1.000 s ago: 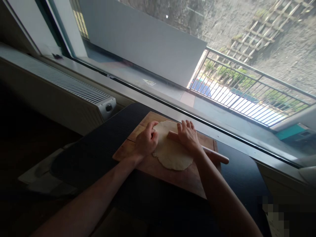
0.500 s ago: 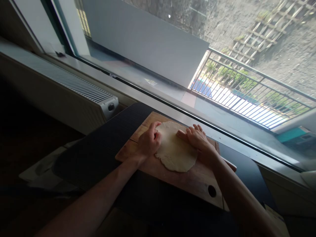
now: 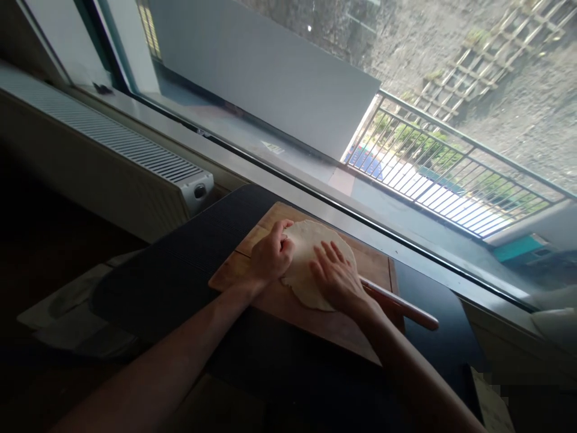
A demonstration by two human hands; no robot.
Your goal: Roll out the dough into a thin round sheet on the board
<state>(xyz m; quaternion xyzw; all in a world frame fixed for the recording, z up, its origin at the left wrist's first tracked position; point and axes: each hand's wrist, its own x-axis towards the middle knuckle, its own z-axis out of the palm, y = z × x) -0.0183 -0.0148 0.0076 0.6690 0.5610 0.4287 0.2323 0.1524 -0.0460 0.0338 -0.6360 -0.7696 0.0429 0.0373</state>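
A flat round of pale dough (image 3: 301, 264) lies on a wooden cutting board (image 3: 265, 307). My left hand (image 3: 273, 252) is closed at the dough's left edge, thumb and fingers pinching the rim. Over the dough's right part, my right hand (image 3: 337, 273) is laid palm down, fingers outstretched and slightly apart. A wooden rolling pin (image 3: 401, 304) sticks out to the right beyond the right hand, across the board's edge. Its other end is hidden by that hand.
The board rests on a dark table (image 3: 180, 252) against a window sill (image 3: 288, 189). A white radiator (image 3: 171, 168) stands at the left. Pale material (image 3: 81, 319) lies below the table's left side. Outside the glass is a metal railing (image 3: 428, 168).
My right hand has come off the rolling pin and moved left onto the dough. The pin has shifted right, showing more of its length. My left hand stays at the dough's edge.
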